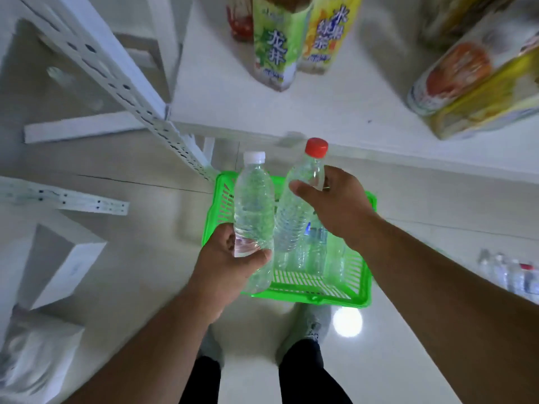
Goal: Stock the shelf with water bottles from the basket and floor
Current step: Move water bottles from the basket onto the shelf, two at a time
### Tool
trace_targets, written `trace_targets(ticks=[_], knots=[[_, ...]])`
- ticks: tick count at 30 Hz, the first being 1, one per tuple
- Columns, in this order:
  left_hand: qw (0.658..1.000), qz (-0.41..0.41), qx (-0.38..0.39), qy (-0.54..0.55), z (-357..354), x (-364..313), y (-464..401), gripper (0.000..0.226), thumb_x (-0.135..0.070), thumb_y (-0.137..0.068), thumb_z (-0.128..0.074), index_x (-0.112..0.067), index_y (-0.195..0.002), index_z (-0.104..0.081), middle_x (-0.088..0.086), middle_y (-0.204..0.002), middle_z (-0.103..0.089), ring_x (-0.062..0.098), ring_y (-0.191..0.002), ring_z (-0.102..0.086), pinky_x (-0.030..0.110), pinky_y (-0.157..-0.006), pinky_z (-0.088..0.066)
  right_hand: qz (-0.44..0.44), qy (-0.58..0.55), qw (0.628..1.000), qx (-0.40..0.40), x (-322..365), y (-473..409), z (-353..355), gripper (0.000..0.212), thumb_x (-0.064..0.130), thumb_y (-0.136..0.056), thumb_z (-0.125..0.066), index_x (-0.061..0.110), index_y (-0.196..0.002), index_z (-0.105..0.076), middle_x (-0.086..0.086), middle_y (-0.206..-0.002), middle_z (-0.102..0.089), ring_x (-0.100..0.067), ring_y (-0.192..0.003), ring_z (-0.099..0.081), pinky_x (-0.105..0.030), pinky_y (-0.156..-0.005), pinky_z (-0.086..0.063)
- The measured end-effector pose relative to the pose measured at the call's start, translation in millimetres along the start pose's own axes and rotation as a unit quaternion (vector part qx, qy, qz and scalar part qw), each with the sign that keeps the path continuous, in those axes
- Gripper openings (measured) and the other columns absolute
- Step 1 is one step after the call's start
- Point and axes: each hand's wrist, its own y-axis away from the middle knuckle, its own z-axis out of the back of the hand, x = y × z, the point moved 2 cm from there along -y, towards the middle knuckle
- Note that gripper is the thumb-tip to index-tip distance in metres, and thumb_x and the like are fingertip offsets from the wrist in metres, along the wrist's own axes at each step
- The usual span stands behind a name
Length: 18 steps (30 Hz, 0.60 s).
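My left hand [233,260] grips the lower part of a clear water bottle with a white cap [253,199], held upright. My right hand [335,205] holds a second clear water bottle with a red cap [294,211] by its upper part, its neck tilted toward the shelf. Both bottles hang above a green plastic basket [364,284] on the floor, just below the front edge of the white shelf [335,106]. Several more clear bottles [315,252] lie in the basket, partly hidden by my arm and the held bottles.
Tea bottles with green [274,45] and yellow labels [323,33] stand on the shelf's back left; larger bottles [466,77] lean at its right. A perforated white shelf upright [122,86] runs at the left. Several water bottles [510,275] stand on the floor at right. White boxes [58,263] sit at left.
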Motion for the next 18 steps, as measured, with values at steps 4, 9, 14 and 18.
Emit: trace_targets(ticks=[4,9,14,18], knots=[[0.999,-0.033,0.008,0.010,19.9,-48.3,57.6,0.047,-0.029,-0.061,-0.085,-0.021,-0.102,-0.065,-0.001,-0.098,-0.076,0.013,-0.096,-0.071,0.043,-0.093,-0.055,0.067,0.011,0.997,-0.023,66.4,57.6,49.7,0.030,0.052,-0.080,-0.075,0.023,-0.085,-0.070,0.018,-0.065,-0.067,0.005,-0.052,-0.055,-0.008,-0.047,-0.037],[0.995,-0.091,0.036,-0.009,66.9,-104.6,136.9,0.040,-0.018,-0.071,-0.088,-0.028,-0.104,-0.067,-0.013,-0.098,-0.076,0.003,-0.094,-0.071,0.030,-0.087,-0.053,0.116,-0.021,0.993,-0.029,141.9,150.7,93.8,0.031,0.052,-0.083,-0.072,0.022,-0.090,-0.069,0.000,-0.080,-0.072,-0.007,-0.068,-0.061,-0.029,-0.066,-0.048],[0.985,-0.168,0.036,-0.024,116.7,-177.7,235.1,0.044,-0.015,-0.072,-0.086,-0.032,-0.106,-0.066,-0.020,-0.101,-0.074,-0.006,-0.093,-0.067,0.019,-0.079,-0.047,0.183,-0.053,0.979,-0.072,237.7,257.9,147.0,0.015,0.048,-0.084,-0.073,0.038,-0.081,-0.064,0.009,-0.065,-0.064,-0.005,-0.056,-0.053,-0.019,-0.056,-0.042],[0.974,-0.220,0.043,-0.035,144.2,-234.4,311.4,0.043,-0.015,-0.073,-0.085,-0.034,-0.106,-0.065,-0.022,-0.101,-0.074,-0.008,-0.092,-0.067,0.015,-0.077,-0.050,0.209,-0.040,0.972,-0.103,302.1,334.9,190.5,0.029,0.056,-0.083,-0.070,0.027,-0.087,-0.065,0.004,-0.073,-0.067,-0.013,-0.067,-0.061,-0.037,-0.067,-0.050]])
